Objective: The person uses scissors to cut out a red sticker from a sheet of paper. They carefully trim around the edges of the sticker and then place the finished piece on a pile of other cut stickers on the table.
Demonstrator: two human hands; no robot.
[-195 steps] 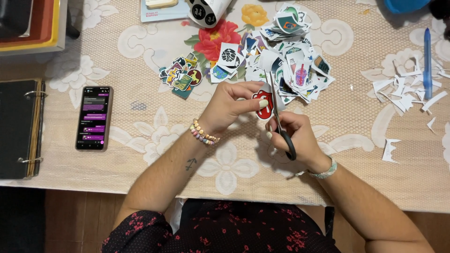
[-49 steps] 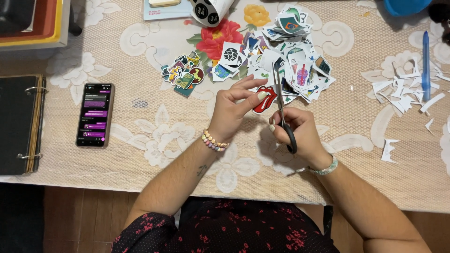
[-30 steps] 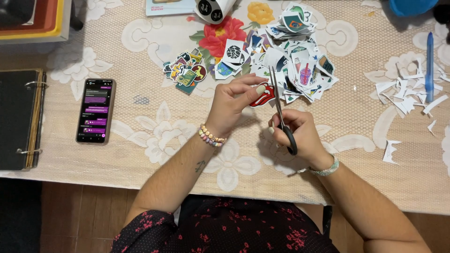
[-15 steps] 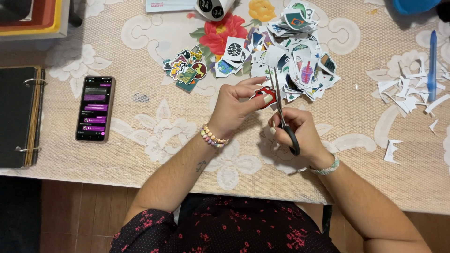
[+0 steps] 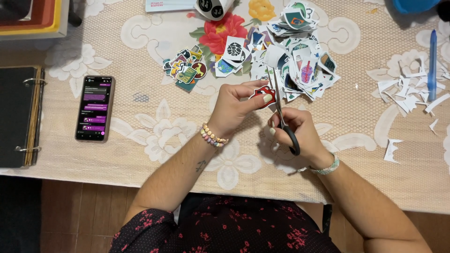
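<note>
My left hand (image 5: 234, 110) pinches a small red sticker (image 5: 260, 93) with a white border, held above the table. My right hand (image 5: 295, 131) grips black-handled scissors (image 5: 281, 117), whose blades point away from me and meet the sticker's right edge. Just beyond both hands lies a loose heap of cut colourful stickers (image 5: 300, 61). A smaller cluster of stickers (image 5: 187, 70) sits to the left of the heap.
A phone (image 5: 95, 108) with a lit screen lies at left, beside a black ring binder (image 5: 18, 117). White paper scraps (image 5: 412, 89) and a blue pen (image 5: 432, 61) lie at right. A lace tablecloth (image 5: 154, 136) covers the table.
The red sticker has been turned between my left fingers while the scissors stay at its edge. Both hands remain in about the same place.
</note>
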